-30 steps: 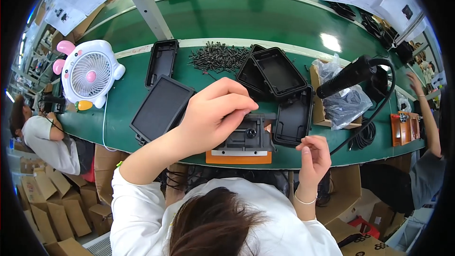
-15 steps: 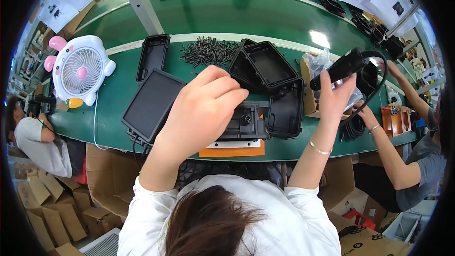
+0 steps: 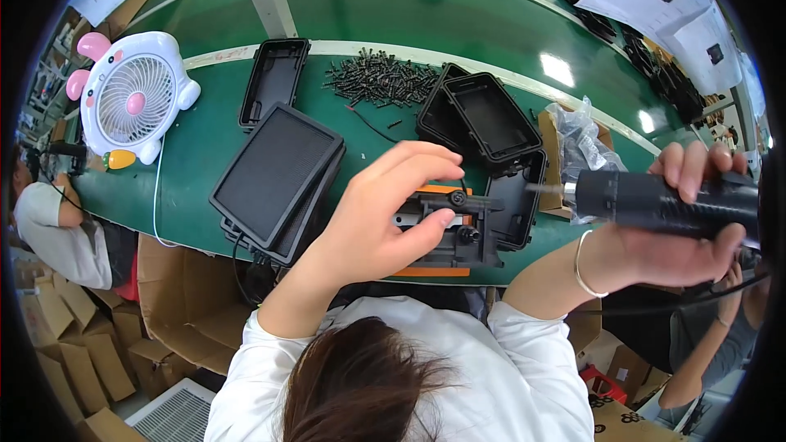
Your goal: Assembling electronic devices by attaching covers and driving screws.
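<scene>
My right hand [image 3: 684,237] is wrapped around a black electric screwdriver [image 3: 655,200], held nearly level, its blurred bit pointing left. My left hand [image 3: 377,213] is over a black plastic fixture [image 3: 483,237], thumb and forefinger apart. A small black screw-like part [image 3: 458,196] stands on the fixture by those fingertips; whether they touch it I cannot tell. Under the fixture lies an orange plate [image 3: 442,271]. Black flat panels [image 3: 278,176] are stacked left of that hand. Open black boxes [image 3: 495,119] lie behind the fixture.
A heap of small black screw-like parts [image 3: 381,78] lies at the back of the green table. A white fan [image 3: 135,98] stands at the left. A carton with clear plastic bags [image 3: 583,143] is at the right. A co-worker's arm [image 3: 696,368] shows at the far right.
My right hand has swung right and nearer, turning the screwdriver so its bit points left. My left hand's closed fingers have parted above the fixture. The whole view has shifted slightly.
</scene>
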The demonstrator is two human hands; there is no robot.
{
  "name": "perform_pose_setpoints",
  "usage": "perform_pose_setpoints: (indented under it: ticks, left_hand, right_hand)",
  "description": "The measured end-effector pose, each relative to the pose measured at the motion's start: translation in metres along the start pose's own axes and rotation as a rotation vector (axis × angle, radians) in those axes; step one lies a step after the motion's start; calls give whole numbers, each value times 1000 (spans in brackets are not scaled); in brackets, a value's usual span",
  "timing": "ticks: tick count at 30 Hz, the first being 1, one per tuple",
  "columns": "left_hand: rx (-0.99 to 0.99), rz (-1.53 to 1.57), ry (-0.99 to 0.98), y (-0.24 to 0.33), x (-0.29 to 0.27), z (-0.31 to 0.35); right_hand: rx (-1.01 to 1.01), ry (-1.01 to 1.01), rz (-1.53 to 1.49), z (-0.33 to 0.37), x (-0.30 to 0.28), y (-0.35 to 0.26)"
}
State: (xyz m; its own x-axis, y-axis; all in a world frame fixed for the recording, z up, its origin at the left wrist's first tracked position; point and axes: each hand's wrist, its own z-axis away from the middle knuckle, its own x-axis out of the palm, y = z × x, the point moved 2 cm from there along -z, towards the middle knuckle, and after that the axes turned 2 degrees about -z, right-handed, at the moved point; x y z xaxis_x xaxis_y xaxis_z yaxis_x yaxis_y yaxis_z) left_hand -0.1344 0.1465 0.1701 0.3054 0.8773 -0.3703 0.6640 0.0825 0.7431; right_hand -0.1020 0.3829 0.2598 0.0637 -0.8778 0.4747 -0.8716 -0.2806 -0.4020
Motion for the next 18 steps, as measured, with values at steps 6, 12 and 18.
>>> perform_pose_setpoints:
  ticks: [6,12,18]
  left_hand:
    - [-207,301,42,-12,9,8]
    - [-148,318,22,-13,9,6]
    - [-285,369,180,-15,14,10]
  right_hand:
    - [279,-264,-211,4,45,33]
    - [304,-283,-144,3,53,40]
    - [336,-410,-208,2,65,45]
